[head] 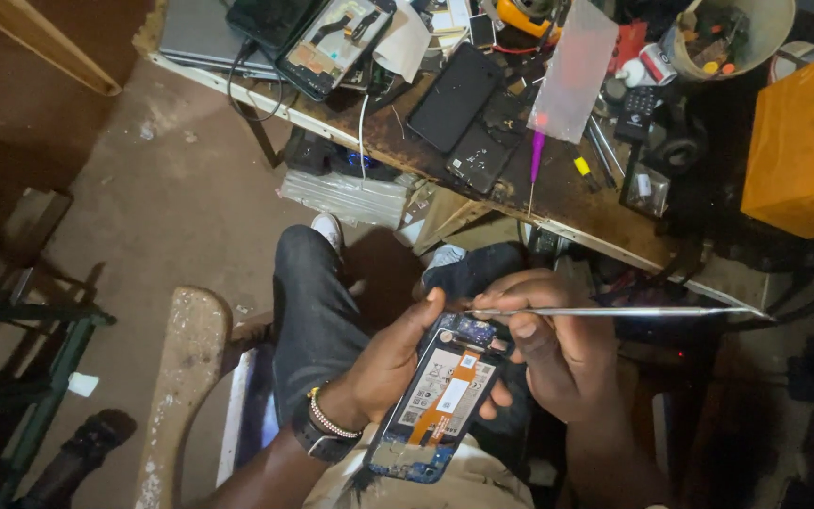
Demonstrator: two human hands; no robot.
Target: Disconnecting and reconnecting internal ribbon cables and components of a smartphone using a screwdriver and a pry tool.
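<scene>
While cradling opened phone (445,401) in left hand (390,363), pinching tweezers (614,311) in right hand (562,353); cluttered workbench (558,203) lying at 12 o'clock.

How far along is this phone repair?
Done: the phone is already open, its back off, with battery and orange ribbon cable bared. In hand: the left hand cradles it while the right hand works metal tweezers at its top end. Left: it isn't yet closed up.

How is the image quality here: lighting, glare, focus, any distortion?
Head view: dim, right side nearly black; opened phone and both hands, left and right, are lit and sharp; the tweezers glint; the workbench edge tilts from wide-angle distortion.
</scene>
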